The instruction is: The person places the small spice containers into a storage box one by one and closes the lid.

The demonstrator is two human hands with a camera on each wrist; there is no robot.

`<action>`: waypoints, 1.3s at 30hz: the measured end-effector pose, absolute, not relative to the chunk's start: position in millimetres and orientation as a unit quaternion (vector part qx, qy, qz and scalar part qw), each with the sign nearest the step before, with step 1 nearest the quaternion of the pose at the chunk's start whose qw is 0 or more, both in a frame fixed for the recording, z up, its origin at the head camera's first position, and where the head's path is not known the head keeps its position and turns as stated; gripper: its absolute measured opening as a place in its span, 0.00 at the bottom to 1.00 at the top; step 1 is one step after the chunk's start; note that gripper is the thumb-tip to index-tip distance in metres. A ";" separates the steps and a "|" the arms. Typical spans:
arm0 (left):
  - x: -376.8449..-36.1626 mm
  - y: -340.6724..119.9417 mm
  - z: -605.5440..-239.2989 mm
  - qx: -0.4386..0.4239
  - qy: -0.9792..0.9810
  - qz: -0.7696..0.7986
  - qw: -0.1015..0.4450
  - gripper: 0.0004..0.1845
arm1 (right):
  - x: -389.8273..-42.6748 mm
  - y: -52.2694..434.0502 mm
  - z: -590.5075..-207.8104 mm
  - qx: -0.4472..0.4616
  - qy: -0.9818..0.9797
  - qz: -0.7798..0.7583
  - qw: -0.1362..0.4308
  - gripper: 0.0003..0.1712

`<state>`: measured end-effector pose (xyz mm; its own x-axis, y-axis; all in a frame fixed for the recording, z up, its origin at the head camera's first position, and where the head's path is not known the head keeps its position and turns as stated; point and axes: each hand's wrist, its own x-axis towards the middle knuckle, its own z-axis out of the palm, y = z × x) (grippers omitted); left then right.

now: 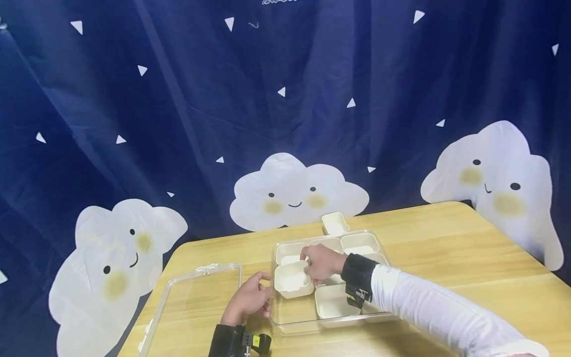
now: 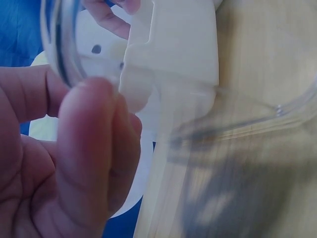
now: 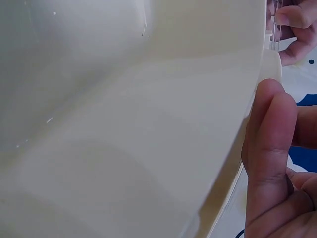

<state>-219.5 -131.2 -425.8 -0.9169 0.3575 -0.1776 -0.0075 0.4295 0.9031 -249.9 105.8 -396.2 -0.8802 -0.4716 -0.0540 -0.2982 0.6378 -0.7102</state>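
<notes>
1. Fingers of the right hand [image 1: 322,263] pinch a cream insert cup [image 1: 292,279], tilted over the clear tray's [image 1: 285,325] front-left corner.
2. Left hand [image 1: 248,299] grips that tray's left rim.
3. Several cups look seated; one cup [image 1: 335,222] sits behind the tray.

A light wooden tabletop [image 1: 446,243] carries a clear plastic tray [image 1: 285,325] of cream cups. A clear lid [image 1: 178,297] lies flat to its left. One small cream cup [image 1: 335,223] stands alone just behind the tray.

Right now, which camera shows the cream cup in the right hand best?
The head view: the whole cream cup shows, held by the right hand at the clear tray. The right wrist view shows only its blurred wall, the left wrist view part of its side.
</notes>
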 end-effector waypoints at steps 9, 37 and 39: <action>-220.6 -132.6 -428.6 0.103 0.833 0.517 0.171 0.28 | -250.8 104.2 -395.4 -0.208 0.898 -0.368 0.125 0.18; -220.6 -131.0 -427.0 0.109 0.831 0.519 0.166 0.27 | -256.9 110.2 -385.6 -0.204 0.909 -0.340 0.130 0.19; -221.2 -131.4 -427.2 0.108 0.831 0.520 0.167 0.27 | -259.8 112.5 -382.7 -0.205 0.912 -0.333 0.122 0.19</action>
<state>-221.2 -131.4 -427.2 -0.9210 0.3534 -0.1639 0.0068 0.4352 0.9003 -259.8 112.5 -382.7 -0.8862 -0.4552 -0.0859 -0.2929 0.6943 -0.6574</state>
